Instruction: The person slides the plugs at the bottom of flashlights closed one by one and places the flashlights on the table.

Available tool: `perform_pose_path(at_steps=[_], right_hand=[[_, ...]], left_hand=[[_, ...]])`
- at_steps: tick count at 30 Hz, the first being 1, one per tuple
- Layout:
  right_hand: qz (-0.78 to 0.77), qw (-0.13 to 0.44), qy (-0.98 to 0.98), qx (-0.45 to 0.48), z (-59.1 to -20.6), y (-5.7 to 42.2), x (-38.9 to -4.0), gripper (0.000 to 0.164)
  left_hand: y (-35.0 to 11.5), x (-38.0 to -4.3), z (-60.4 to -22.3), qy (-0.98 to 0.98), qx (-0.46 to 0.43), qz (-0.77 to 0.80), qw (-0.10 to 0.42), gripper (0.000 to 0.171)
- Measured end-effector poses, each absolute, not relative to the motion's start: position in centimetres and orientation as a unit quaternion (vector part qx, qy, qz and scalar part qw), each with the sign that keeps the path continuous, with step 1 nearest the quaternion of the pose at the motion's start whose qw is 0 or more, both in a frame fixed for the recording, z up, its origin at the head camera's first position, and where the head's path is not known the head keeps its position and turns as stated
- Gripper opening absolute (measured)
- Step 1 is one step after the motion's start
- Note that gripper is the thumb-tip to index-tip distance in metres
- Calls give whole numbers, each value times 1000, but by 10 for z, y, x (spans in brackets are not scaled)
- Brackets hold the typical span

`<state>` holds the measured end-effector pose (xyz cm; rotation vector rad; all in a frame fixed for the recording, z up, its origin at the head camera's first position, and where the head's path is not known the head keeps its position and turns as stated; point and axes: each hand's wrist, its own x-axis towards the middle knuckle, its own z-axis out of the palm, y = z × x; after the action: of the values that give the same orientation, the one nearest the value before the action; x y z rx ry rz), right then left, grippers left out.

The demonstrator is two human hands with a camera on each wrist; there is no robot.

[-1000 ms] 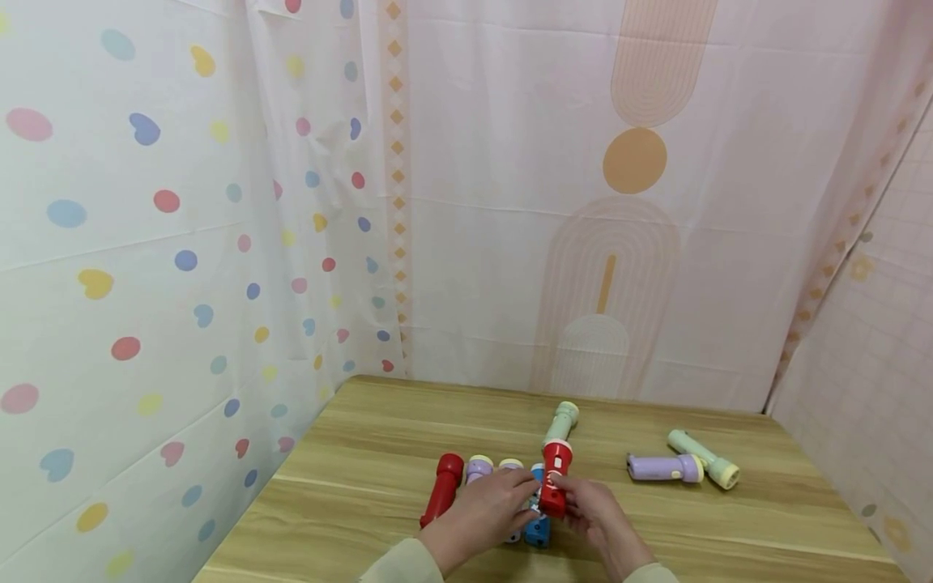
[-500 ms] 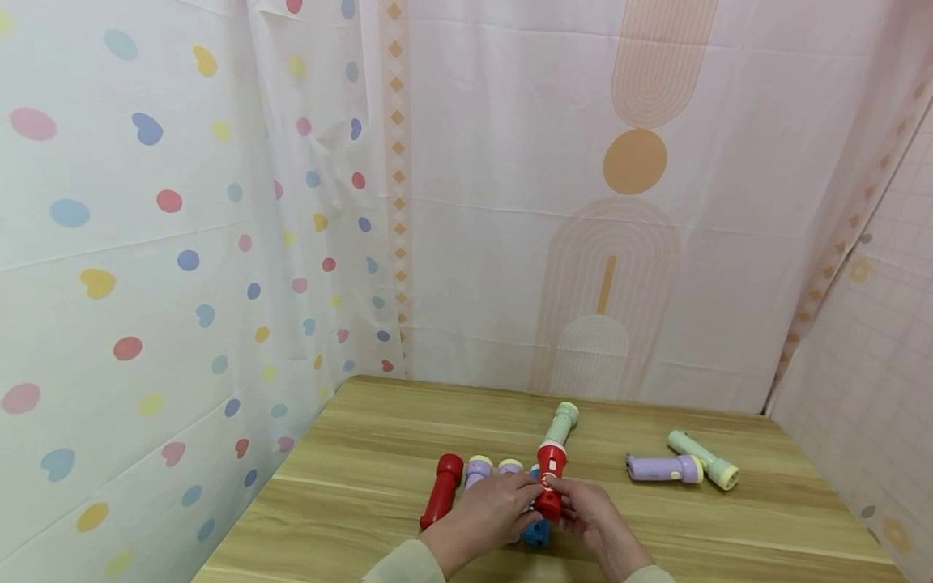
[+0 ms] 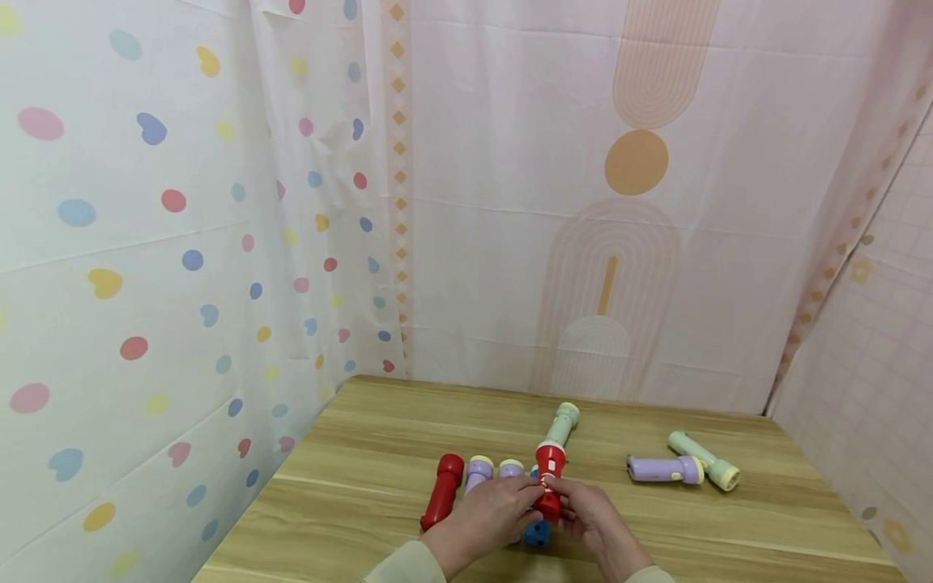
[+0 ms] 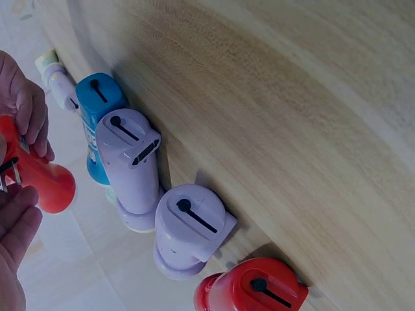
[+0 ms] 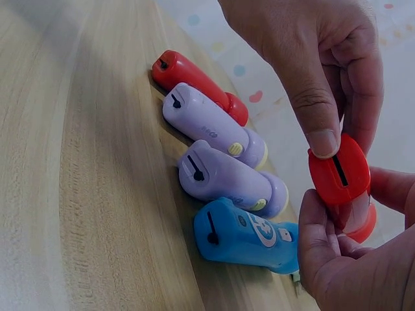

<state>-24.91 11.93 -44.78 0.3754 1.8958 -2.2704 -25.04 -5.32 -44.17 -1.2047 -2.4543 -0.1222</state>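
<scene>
Both of my hands hold a red flashlight [image 3: 551, 463] above the table, its pale-rimmed head pointing away from me. My left hand [image 3: 492, 514] grips it near the tail, the thumb on the slotted end in the right wrist view. From the other side my right hand [image 3: 596, 518] grips the body with thumb and fingers. Partly behind the hands, a blue flashlight [image 5: 243, 236] lies at the right of a row. Beside it are two lavender flashlights [image 5: 233, 178] and, leftmost, another red flashlight [image 3: 443, 490].
A mint-green flashlight [image 3: 564, 425] lies beyond the held one. Farther right, a lavender flashlight [image 3: 659, 469] rests against another mint-green flashlight [image 3: 703, 459]. The wooden table [image 3: 379, 421] ends at patterned curtains [image 3: 474, 243] at the back and sides.
The held red flashlight has shifted slightly left and down over the blue one, with both hands still on it. The flashlights on the table have stayed put.
</scene>
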Motion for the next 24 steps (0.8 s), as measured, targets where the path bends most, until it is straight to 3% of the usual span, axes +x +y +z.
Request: perform_pose_path(at_steps=[7, 24], right_hand=[[-763, 74, 631, 124, -450, 119, -249, 23], [-753, 90, 640, 123, -447, 123, -250, 30]], left_hand=[[-54, -249, -442, -874, -433, -41, 218, 29], [-57, -249, -438, -873, -441, -53, 200, 30]])
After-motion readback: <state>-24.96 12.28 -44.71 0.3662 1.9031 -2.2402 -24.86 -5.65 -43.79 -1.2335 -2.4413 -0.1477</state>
